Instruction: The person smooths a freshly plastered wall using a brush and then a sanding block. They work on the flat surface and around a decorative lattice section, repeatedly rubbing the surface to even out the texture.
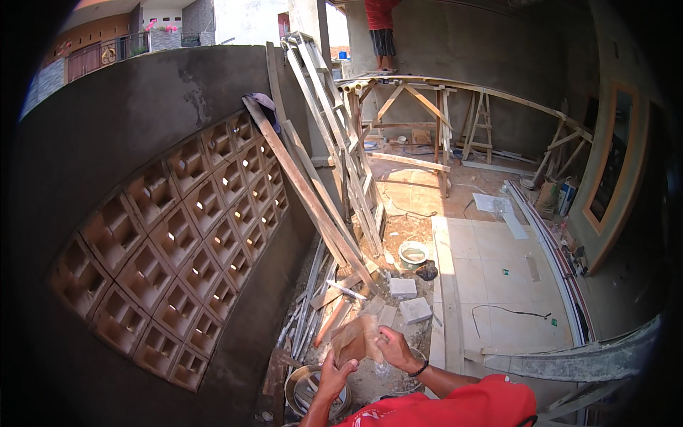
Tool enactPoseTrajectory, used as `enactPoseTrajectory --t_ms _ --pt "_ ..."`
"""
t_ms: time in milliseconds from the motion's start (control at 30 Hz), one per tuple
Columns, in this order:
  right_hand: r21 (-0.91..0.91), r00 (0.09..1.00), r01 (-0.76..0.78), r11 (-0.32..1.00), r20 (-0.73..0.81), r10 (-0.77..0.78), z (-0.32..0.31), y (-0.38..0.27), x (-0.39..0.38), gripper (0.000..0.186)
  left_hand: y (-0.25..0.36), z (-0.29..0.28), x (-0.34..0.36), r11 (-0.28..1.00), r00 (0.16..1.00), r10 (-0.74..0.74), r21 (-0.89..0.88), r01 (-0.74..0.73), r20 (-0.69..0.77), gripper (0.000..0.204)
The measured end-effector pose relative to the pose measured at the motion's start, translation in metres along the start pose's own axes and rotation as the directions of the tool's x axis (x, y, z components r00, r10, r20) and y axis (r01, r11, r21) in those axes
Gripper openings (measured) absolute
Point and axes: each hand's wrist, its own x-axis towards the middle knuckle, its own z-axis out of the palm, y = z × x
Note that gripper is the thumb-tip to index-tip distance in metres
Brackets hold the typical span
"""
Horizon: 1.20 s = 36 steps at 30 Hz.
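Note:
Between my hands is a brown angular piece (350,343), with one face shaded and the other sunlit; I cannot tell whether it is tile, wood or board. My left hand (334,375) grips its lower left edge, thumb across the front. On the right side, my right hand (396,351) pinches it near the top edge; a dark bracelet circles that wrist. Below my left hand stands a round bucket (290,391) with pale, stick-like things inside, partly hidden by my forearm. Two pale blocks (414,310) lie on the ground beyond my right hand.
On the left rises a grey wall with a panel of hollow vent blocks (176,235). Planks (309,192) and a ladder (334,117) lean beside it. A white pail (413,252) stands ahead. Farther back, a person (382,35) stands on wooden scaffolding (427,103). Tiled floor (498,270) lies right.

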Motion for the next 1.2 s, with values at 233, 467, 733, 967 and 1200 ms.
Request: enactPoseTrajectory --t_ms 233,467,733,967,1200 --pt "-0.051 0.999 0.021 0.998 0.046 -0.019 -0.010 -0.021 0.001 0.027 -0.019 -0.018 0.006 0.975 0.985 -0.172 -0.142 0.170 0.001 0.034" --pt "0.322 0.952 -0.238 0.916 0.265 0.154 -0.032 -0.012 0.019 0.039 0.005 -0.012 0.000 0.921 0.978 -0.205 -0.331 0.206 0.038 0.037" --pt "0.531 0.839 -0.460 0.712 0.523 0.152 -0.039 -0.017 0.011 0.060 0.014 -0.009 0.009 0.929 0.985 -0.174 -0.329 0.168 0.012 0.036" --pt "0.576 0.782 -0.571 0.585 0.599 0.173 -0.038 -0.019 0.007 0.051 0.017 -0.012 0.006 0.913 0.982 -0.163 -0.364 0.185 0.092 0.033" --pt "0.575 0.809 -0.551 0.605 0.545 0.219 -0.039 -0.032 0.012 0.045 0.003 -0.016 0.007 0.931 0.985 -0.150 -0.323 0.170 0.087 0.030"
